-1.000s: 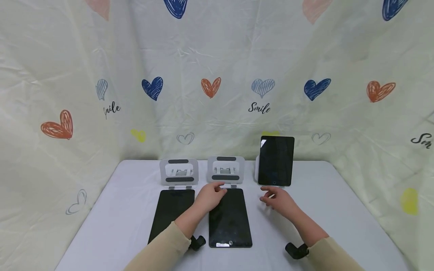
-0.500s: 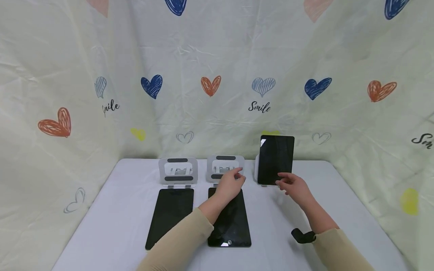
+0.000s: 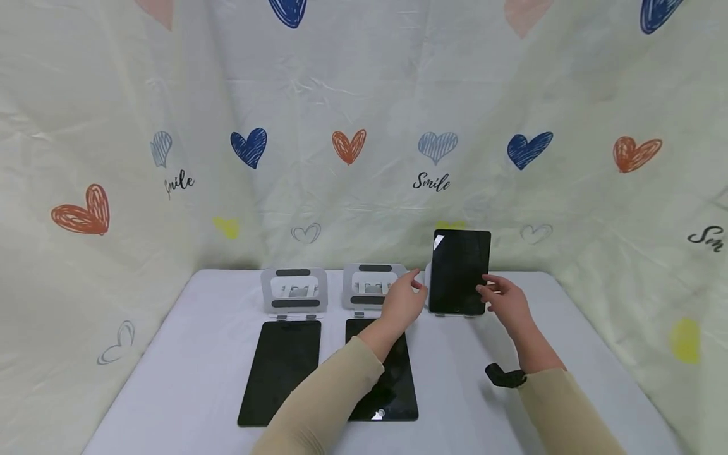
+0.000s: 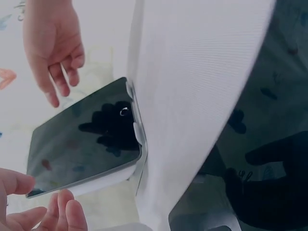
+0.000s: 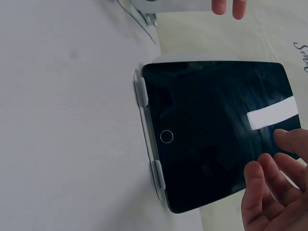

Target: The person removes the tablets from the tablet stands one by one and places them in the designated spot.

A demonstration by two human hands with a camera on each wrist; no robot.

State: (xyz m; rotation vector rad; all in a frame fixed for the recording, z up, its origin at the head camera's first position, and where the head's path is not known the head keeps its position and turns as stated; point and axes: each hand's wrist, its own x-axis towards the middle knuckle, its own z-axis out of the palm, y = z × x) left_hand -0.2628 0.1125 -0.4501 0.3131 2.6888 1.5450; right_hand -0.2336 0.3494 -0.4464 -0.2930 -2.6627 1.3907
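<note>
A black tablet [image 3: 459, 272] stands upright, leaning back on a stand at the right rear of the table. The stand's two small lip hooks [image 5: 141, 92] catch its lower edge; most of the stand is hidden behind it. Just left of this tablet is my left hand [image 3: 405, 297], fingers loosely bent with a gap to the edge. My right hand [image 3: 508, 303] is at the opposite side, thumb and fingers spread apart and overlapping the edge in the head view. In the left wrist view the right hand's fingers [image 4: 57, 79] hang beside the tablet, holding nothing.
Two grey-white stands, a left one [image 3: 294, 291] and a middle one [image 3: 364, 278] partly behind my left hand, stand along the back. Before them lie two black tablets, the left one [image 3: 284, 360] and the middle one [image 3: 398, 392], the latter partly under my left forearm. A heart-print curtain [image 3: 364, 208] hangs behind.
My left hand has moved right and back, from over the middle tablet to the left side of the standing one. My right hand has moved right and up to its right edge.
</note>
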